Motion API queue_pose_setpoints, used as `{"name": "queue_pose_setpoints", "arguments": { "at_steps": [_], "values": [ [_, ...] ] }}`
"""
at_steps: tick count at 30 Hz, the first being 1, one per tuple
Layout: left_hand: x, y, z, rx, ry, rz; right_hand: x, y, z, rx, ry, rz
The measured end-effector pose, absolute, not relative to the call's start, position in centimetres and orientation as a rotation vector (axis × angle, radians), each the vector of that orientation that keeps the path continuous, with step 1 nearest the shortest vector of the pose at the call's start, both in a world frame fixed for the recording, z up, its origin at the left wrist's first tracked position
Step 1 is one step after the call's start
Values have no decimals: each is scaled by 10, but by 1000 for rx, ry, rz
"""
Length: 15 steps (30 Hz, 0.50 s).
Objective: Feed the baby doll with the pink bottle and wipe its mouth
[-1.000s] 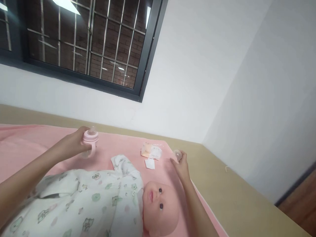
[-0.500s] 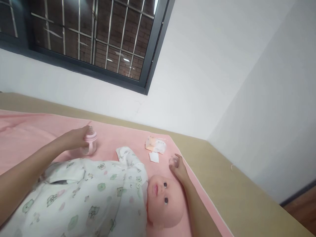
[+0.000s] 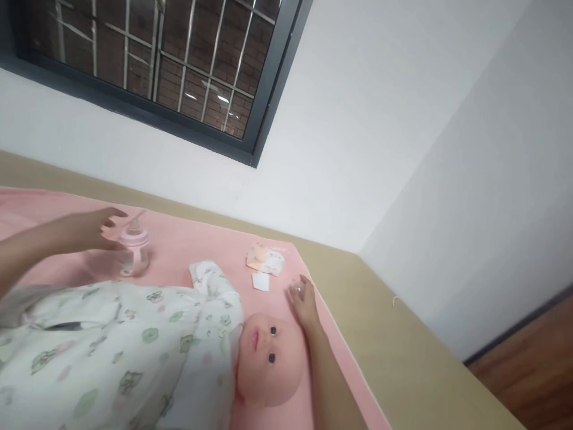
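Observation:
A baby doll (image 3: 267, 357) in a white sleepsuit with green prints lies on a pink blanket (image 3: 192, 242), its head towards the right. A small pink baby bottle (image 3: 132, 252) with a clear teat stands upright on the blanket beyond the doll's body. My left hand (image 3: 92, 230) is just left of the bottle's top with its fingers spread, holding nothing. My right hand (image 3: 305, 303) rests on the blanket beside the doll's head. Its fingertips are curled on a small clear cap (image 3: 296, 289).
A small packet of wipes (image 3: 265, 258) and a white square pad (image 3: 260, 280) lie on the blanket beyond the doll's head. The blanket covers a beige surface (image 3: 403, 358) set against white walls, under a barred window (image 3: 170, 65). Wooden floor (image 3: 528, 382) shows at the right.
My left hand set the bottle upright on the blanket and opened off it. My right hand lowered the clear cap from the air onto the blanket.

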State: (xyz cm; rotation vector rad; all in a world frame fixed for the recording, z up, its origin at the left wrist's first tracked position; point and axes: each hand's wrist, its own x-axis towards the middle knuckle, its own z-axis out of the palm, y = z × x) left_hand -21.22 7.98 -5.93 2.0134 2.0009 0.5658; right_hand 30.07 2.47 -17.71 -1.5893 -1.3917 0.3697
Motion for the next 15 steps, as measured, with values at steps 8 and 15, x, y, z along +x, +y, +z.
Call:
{"name": "queue_pose_setpoints", "arguments": {
  "at_steps": [8, 15],
  "values": [
    [-113, 12, -4, 2361, 1699, 813, 278, 7, -151, -1470, -1545, -39],
    [11, -1, -9, 2494, 1013, 238, 249, 0, -142, -1309, -1819, -83]
  ]
}}
